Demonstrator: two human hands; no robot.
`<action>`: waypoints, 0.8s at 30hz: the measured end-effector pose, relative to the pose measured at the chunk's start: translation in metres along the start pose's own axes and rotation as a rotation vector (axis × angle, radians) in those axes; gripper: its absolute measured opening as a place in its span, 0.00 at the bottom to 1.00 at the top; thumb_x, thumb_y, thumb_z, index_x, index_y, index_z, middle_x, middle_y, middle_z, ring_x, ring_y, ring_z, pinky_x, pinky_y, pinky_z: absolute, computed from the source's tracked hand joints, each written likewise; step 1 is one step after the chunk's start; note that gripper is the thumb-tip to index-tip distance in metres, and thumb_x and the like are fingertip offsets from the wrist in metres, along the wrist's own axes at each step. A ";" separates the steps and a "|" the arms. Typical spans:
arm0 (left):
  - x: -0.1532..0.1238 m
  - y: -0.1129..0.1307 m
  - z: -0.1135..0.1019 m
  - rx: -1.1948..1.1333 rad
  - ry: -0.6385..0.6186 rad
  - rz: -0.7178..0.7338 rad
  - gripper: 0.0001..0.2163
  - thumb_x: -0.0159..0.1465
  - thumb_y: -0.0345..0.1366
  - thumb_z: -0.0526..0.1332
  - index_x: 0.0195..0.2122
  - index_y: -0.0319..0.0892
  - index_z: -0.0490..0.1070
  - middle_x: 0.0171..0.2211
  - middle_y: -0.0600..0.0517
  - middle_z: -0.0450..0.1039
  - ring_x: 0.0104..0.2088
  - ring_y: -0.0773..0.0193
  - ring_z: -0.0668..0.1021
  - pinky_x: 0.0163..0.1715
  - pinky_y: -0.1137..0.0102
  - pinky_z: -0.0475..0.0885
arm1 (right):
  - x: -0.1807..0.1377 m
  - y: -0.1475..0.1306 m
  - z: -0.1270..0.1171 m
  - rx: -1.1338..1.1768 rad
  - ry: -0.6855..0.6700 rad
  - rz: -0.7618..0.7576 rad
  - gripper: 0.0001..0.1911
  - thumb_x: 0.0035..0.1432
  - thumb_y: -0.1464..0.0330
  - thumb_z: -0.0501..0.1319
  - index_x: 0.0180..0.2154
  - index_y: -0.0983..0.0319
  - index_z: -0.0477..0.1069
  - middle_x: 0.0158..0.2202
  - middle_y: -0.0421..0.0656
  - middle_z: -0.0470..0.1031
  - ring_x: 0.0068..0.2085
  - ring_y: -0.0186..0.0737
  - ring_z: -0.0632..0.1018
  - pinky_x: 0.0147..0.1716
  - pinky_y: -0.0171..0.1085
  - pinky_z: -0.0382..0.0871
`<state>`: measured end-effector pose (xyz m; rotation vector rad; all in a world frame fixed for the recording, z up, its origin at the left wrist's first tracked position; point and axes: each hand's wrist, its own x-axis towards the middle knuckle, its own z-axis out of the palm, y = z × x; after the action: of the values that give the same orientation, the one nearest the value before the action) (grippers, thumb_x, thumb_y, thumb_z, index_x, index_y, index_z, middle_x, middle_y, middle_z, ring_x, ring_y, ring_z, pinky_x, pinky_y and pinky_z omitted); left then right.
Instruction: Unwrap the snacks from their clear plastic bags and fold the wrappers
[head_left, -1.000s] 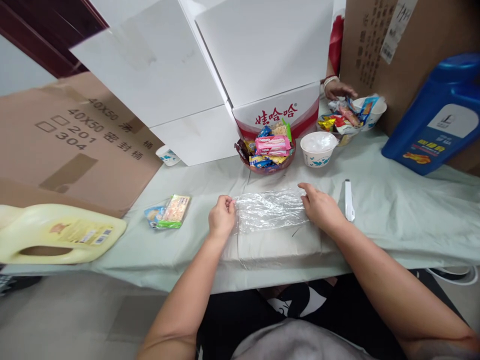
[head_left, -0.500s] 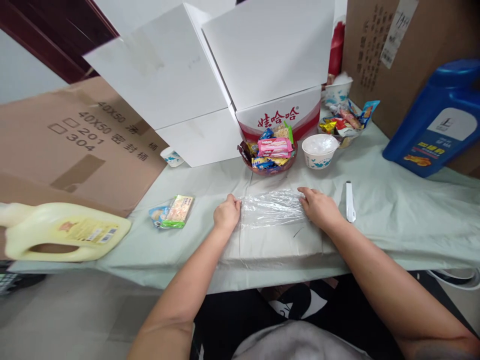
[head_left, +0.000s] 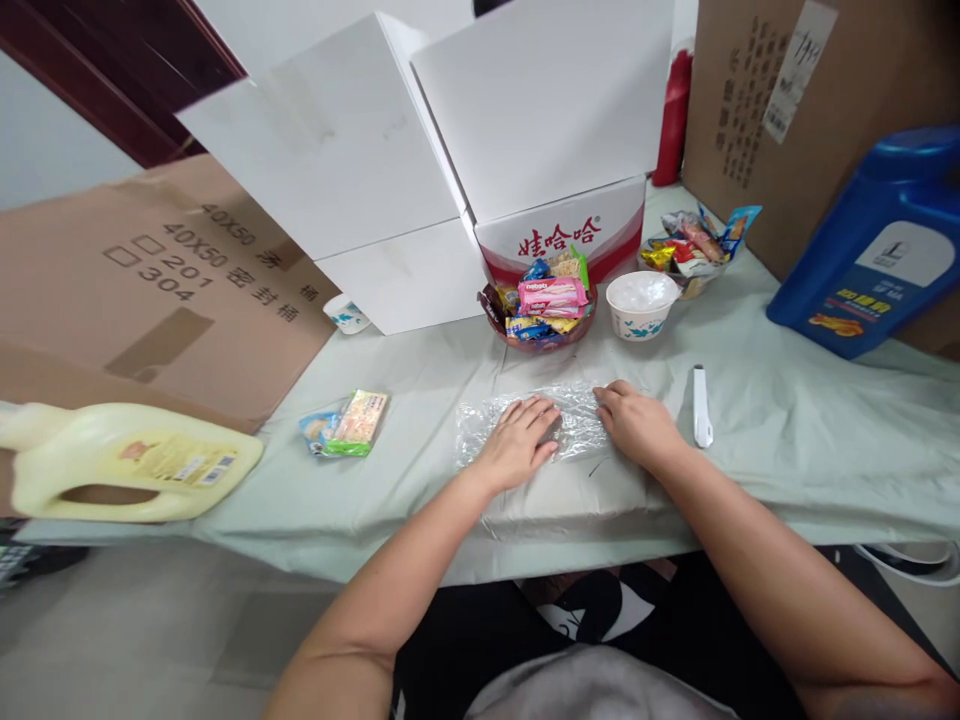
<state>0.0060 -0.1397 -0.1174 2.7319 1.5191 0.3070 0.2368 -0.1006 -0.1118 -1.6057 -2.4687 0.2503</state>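
Note:
A clear, crinkled piece of plastic film (head_left: 577,425) lies spread on the cloth-covered table; whether it is a bag or a single sheet I cannot tell. My left hand (head_left: 517,440) rests flat on its left half, fingers stretched out and slightly apart. At its right end, my right hand (head_left: 637,422) lies palm down with the fingertips on the film and the fingers loosely extended. Just right of that hand is a white box cutter (head_left: 701,408). Beyond the film stand a bowl of wrapped snacks (head_left: 544,330) and a white paper bowl (head_left: 641,310) with plastic in it.
Two wrapped snacks (head_left: 349,425) lie on the left, near a pale yellow jug (head_left: 142,465) on its side. White boxes (head_left: 547,100) stand at the back. A second snack bowl (head_left: 697,255), a red bottle (head_left: 673,120) and a blue jug (head_left: 870,250) are on the right.
My left hand has let go of the film's left edge and moved right onto the film, opening flat. The right hand has barely moved. A paper cup at the back right no longer shows.

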 end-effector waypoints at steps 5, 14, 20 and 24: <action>0.001 0.005 0.005 -0.024 -0.170 -0.075 0.23 0.70 0.43 0.49 0.66 0.46 0.55 0.69 0.48 0.50 0.69 0.55 0.52 0.67 0.49 0.46 | -0.002 0.004 -0.003 -0.017 0.019 0.138 0.22 0.67 0.66 0.49 0.58 0.64 0.67 0.61 0.53 0.65 0.44 0.47 0.78 0.38 0.41 0.71; 0.003 0.008 0.002 -0.022 -0.191 -0.102 0.23 0.71 0.44 0.48 0.66 0.48 0.55 0.70 0.49 0.49 0.70 0.56 0.50 0.67 0.51 0.45 | -0.004 -0.004 0.007 -0.013 0.136 -0.297 0.25 0.66 0.62 0.52 0.61 0.65 0.65 0.63 0.52 0.64 0.63 0.51 0.64 0.61 0.47 0.57; -0.020 -0.023 -0.003 0.047 -0.222 -0.271 0.29 0.69 0.49 0.51 0.68 0.47 0.50 0.71 0.47 0.43 0.70 0.52 0.47 0.67 0.50 0.46 | -0.003 0.005 0.021 -0.030 -0.066 -0.189 0.38 0.63 0.50 0.50 0.67 0.66 0.53 0.69 0.51 0.50 0.69 0.52 0.51 0.66 0.52 0.45; -0.061 -0.057 -0.006 0.099 -0.221 -0.432 0.28 0.70 0.48 0.48 0.69 0.44 0.49 0.71 0.45 0.43 0.70 0.52 0.48 0.67 0.51 0.48 | -0.005 0.004 0.019 -0.040 -0.120 -0.166 0.42 0.61 0.46 0.50 0.69 0.64 0.48 0.70 0.51 0.46 0.70 0.54 0.46 0.66 0.57 0.39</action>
<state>-0.0746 -0.1609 -0.1271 2.3119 2.0320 -0.0746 0.2376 -0.1041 -0.1311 -1.4291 -2.6959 0.2816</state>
